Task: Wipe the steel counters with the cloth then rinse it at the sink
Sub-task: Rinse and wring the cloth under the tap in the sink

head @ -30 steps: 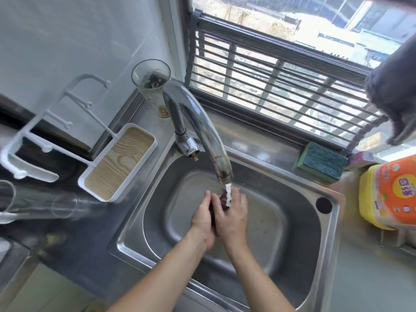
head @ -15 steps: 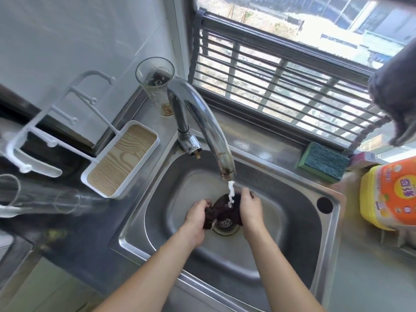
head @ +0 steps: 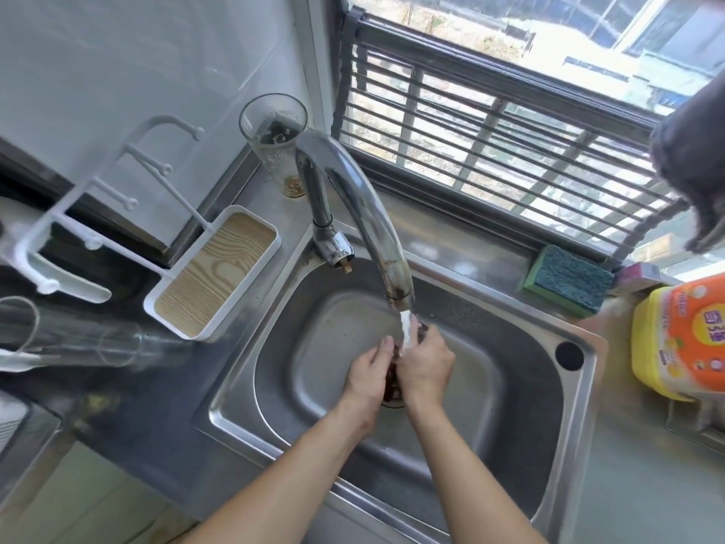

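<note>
Both hands are pressed together over the steel sink (head: 510,347), under the running tap (head: 365,214). My left hand (head: 367,373) and my right hand (head: 425,367) squeeze a dark reddish-brown cloth (head: 392,380) between them; only a thin strip of it shows. A white stream of water (head: 406,331) falls from the spout onto the cloth and my right fingers. The drain is mostly hidden below the hands.
A tall glass (head: 274,139) stands behind the tap. A white rack with a wood-grain tray (head: 215,272) sits left of the sink. A green sponge (head: 565,278) lies on the sill, a yellow-orange detergent bottle (head: 682,339) stands right. A grey cloth (head: 694,159) hangs upper right.
Half a second ago my hands were apart with the cloth spread between them; they have now closed together again, bunching the cloth under the stream.
</note>
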{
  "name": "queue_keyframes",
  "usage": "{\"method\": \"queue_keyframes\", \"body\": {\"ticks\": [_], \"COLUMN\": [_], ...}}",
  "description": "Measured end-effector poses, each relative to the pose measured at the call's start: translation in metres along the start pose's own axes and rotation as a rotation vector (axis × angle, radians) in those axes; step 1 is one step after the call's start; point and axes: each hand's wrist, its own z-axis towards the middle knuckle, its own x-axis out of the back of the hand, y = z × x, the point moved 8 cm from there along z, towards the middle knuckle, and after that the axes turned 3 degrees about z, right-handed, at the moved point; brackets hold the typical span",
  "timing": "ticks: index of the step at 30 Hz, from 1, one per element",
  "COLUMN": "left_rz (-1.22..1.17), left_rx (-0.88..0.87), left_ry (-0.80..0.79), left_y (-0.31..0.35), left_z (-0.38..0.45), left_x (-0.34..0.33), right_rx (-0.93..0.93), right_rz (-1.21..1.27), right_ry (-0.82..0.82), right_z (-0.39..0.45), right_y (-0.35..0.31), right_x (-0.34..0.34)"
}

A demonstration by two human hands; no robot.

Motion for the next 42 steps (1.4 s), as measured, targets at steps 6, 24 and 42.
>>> {"method": "queue_keyframes", "body": {"ticks": [6,24,42], "left_rz": [-0.044,-0.245,-0.11], "left_rx": [-0.068,0.102,0.097], "left_ry": [0.154,0.063,0.013], "left_y": [0.01,0.001,0.006], "left_z": [0.002,-0.001,0.01], "left_x": [0.03,0.009,0.005], "right_rx": [-0.608,0.079,0.105], "right_rz": [0.597,0.095,-0.142], "right_ry": [-0.19,0.015,0.041], "right_z": [0.01,-0.009,-0.036], "right_y": [0.051,-0.005,-0.009], "right_x": [-0.01,-0.007,-0.025]}}
